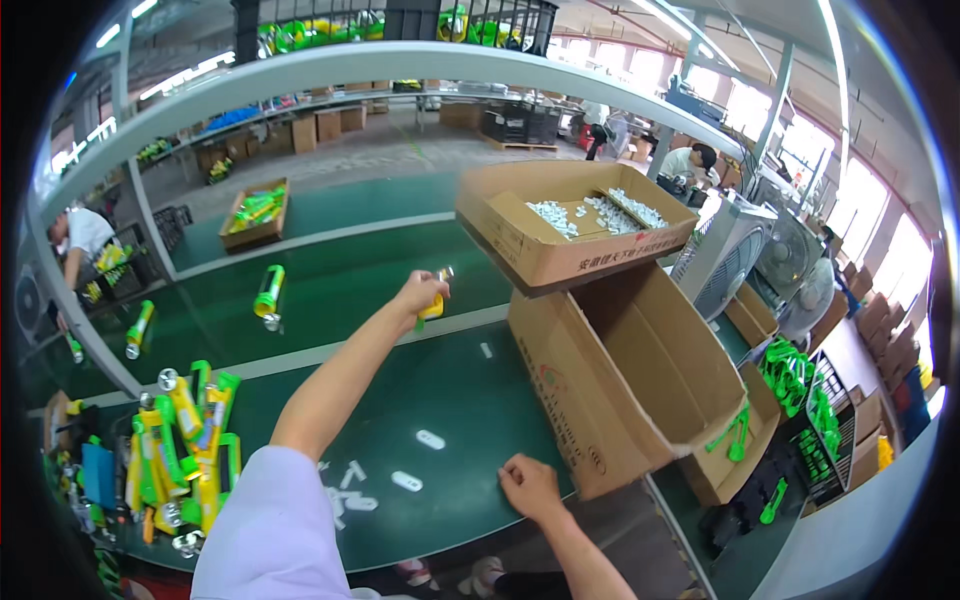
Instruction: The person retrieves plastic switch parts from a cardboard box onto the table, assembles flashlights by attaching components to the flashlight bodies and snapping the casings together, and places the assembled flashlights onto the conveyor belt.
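My left hand [420, 293] reaches out over the green belt [330, 290], fingers wrapped around a yellow flashlight [434, 300]. My right hand [528, 485] rests loosely curled, holding nothing, on the belt edge beside the big open carton [610, 400].

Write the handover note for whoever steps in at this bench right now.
Left hand: stretched out over the green belt, closed on a yellow tube.
Right hand: resting empty at the near edge of the table, beside the big open carton.
Carton on its side, mostly empty as far as can be seen; a few green pieces at its mouth.
Another green and yellow tube lies on the belt. A heap of tubes waits on the left. Small white parts lie scattered on the table.
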Motion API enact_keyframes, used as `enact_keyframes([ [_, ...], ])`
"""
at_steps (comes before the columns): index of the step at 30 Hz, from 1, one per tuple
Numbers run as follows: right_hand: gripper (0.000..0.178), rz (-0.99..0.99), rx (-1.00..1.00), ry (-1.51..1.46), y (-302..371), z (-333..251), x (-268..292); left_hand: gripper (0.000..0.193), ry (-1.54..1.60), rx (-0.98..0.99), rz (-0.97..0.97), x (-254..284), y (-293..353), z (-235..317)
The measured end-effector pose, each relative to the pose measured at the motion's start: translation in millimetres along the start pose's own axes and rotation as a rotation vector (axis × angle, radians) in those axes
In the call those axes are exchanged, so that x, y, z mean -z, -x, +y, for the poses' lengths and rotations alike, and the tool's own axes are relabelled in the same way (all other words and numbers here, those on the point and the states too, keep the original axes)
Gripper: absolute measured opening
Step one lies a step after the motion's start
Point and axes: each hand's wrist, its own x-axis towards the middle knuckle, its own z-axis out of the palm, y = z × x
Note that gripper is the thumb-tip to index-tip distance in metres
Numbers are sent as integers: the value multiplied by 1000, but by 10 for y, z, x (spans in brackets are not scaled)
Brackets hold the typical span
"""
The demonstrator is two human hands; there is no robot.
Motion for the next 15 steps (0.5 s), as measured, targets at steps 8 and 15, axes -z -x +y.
enact_keyframes([
  [8, 16, 160, -167, -400, 258, -308, -179, 68, 160, 27, -324, 92, 3272, 220],
  [15, 32, 267, -258, -945, 869, -1063, -68, 76, 364, 154, -387, 32, 4656, -173],
])
